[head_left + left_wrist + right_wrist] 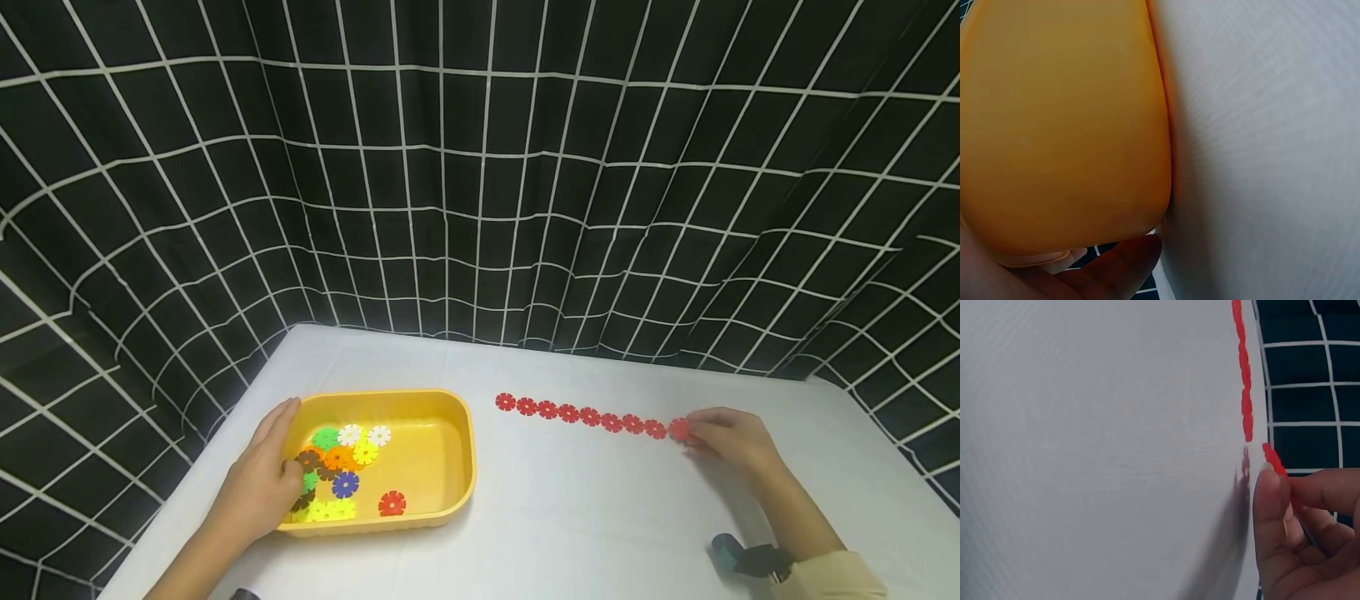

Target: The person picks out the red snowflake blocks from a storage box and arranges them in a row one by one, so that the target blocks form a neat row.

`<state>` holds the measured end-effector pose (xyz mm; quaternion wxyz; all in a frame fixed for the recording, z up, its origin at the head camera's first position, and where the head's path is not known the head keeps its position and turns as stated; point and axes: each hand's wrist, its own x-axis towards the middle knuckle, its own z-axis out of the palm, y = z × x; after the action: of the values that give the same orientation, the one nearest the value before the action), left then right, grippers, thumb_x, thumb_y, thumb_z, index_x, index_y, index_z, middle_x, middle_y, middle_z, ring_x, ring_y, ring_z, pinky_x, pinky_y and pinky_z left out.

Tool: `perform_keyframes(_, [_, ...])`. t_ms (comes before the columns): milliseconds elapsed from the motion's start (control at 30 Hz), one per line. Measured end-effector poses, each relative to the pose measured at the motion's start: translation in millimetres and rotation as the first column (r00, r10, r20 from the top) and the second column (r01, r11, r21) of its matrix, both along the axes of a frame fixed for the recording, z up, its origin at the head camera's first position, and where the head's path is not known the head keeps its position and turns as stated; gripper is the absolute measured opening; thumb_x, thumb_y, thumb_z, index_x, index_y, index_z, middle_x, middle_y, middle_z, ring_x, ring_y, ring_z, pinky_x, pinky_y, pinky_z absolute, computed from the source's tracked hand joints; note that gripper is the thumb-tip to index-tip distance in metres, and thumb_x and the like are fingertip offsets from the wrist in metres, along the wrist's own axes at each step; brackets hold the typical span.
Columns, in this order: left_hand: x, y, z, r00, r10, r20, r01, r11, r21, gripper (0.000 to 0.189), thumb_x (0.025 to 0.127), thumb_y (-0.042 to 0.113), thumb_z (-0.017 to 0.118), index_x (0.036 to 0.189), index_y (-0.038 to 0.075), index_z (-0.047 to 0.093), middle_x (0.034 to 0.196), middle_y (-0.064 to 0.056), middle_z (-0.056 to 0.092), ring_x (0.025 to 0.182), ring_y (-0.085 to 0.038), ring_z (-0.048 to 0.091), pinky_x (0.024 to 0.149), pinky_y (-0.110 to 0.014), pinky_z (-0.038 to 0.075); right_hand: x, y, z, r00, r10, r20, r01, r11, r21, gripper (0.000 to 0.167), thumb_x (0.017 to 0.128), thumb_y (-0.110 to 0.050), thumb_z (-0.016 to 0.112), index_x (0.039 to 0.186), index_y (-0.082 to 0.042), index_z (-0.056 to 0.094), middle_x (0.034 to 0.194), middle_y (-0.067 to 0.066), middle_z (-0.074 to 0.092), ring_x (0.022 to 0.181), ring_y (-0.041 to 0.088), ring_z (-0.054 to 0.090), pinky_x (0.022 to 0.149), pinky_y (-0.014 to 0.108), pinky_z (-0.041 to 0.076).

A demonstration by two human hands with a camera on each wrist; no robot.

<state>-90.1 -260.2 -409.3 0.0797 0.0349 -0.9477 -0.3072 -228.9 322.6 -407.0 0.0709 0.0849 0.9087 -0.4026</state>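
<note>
My right hand [733, 437] pinches a red notched disc, a snowflake building piece [679, 429], between thumb and fingertips. In the right wrist view this held disc [1274, 459] is tilted and apart from the row, a little above the white surface. Several like red discs [590, 416] lie in a line on the table, running left from it. At the left, my left hand [258, 475] grips the left edge of a yellow plastic tray [474, 467]. The left wrist view shows the tray's side [1066, 131] with fingers [1125, 265] at its end.
Inside the tray, discs in green, white, orange, brown and yellow are bunched at the left, with a blue disc [346, 484] and red pieces [392, 503] nearer the front. A white cloth covers the table [570, 517]. Behind it hangs a black curtain [480, 183] with white grid lines.
</note>
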Motion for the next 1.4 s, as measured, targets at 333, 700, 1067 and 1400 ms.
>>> perform_keyframes(333, [0.2,0.5,-0.3,1.000,0.002,-0.001,-0.002,1.000,-0.005,0.084,0.083,-0.002,0.052,0.159,-0.001,0.017,0.162,-0.023,0.018,0.142,-0.052,0.026,0.108,-0.070,0.029,-1.3,-6.8,1.7,0.999,-0.033,0.037,0.032,0.999,0.020,0.038,0.095,-0.014,0.062,0.117,0.018,0.060,0.094,0.020,0.070,0.077,0.019,0.069,0.065,0.025,0.059])
perform_keyframes(700, [0.8,-0.6,-0.1,1.000,-0.002,0.000,0.002,1.000,-0.003,0.083,0.083,-0.002,0.054,0.158,-0.002,0.017,0.162,-0.024,0.018,0.141,-0.053,0.026,0.108,-0.070,0.028,1.8,-21.5,-2.1,1.000,-0.010,-0.025,0.012,0.996,0.085,0.038,0.095,-0.016,0.062,0.120,0.012,0.062,0.113,0.031,0.063,0.090,0.032,0.062,0.066,0.030,0.059])
perform_keyframes(1067, [-0.1,0.4,0.6,1.000,0.005,-0.007,-0.005,1.000,-0.001,0.083,0.083,-0.002,0.052,0.158,-0.001,0.018,0.162,-0.023,0.020,0.142,-0.051,0.027,0.109,-0.069,0.029,14.3,-106.5,3.1,0.963,0.202,-0.179,-0.186,0.977,0.103,0.016,0.093,-0.008,0.065,0.105,-0.002,0.073,0.105,0.013,0.068,0.091,0.028,0.058,0.064,0.030,0.055])
perform_keyframes(1400, [0.4,0.3,-0.6,1.000,0.001,-0.003,-0.001,1.000,-0.003,0.083,0.084,-0.002,0.053,0.159,0.000,0.018,0.162,-0.022,0.020,0.142,-0.051,0.027,0.108,-0.069,0.029,42.3,-215.8,30.3,0.679,0.590,-0.437,-0.598,0.790,0.136,0.017,0.085,0.006,0.071,0.097,-0.006,0.074,0.093,0.003,0.070,0.081,0.013,0.062,0.073,0.030,0.060])
